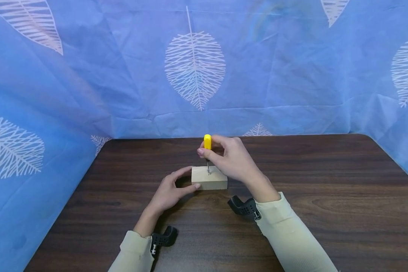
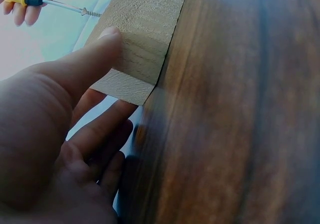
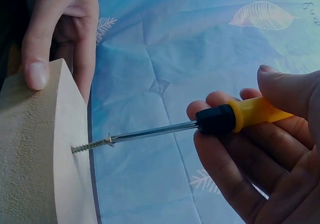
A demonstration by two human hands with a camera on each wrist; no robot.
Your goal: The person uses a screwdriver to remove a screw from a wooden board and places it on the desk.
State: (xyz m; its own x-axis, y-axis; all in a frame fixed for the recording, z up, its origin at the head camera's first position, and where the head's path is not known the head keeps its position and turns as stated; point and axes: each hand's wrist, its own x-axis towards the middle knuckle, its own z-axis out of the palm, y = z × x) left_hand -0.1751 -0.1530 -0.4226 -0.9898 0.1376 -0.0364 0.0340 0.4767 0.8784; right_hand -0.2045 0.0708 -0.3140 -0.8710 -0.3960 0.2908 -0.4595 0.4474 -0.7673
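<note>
A pale wooden block [image 1: 209, 184] lies on the dark table. My left hand [image 1: 168, 192] grips its left end, thumb on the near face and fingers behind. From the block's top stands a screw [image 3: 92, 145], its tip in the wood and much of its thread showing. My right hand [image 1: 236, 158] holds a yellow and black screwdriver [image 3: 255, 113] by the handle, thumb on one side and fingers on the other. The screwdriver's metal shaft [image 3: 155, 131] meets the screw head, roughly in line with the screw. In the left wrist view the block [image 2: 145, 33] partly hides the screw's tip.
The brown wood-grain table [image 1: 326, 219] spreads out around the block. Behind it and along the left hangs a blue cloth [image 1: 139, 75] with white leaf prints. Black wrist mounts [image 1: 243, 207] sit beneath both sleeves, close to the tabletop.
</note>
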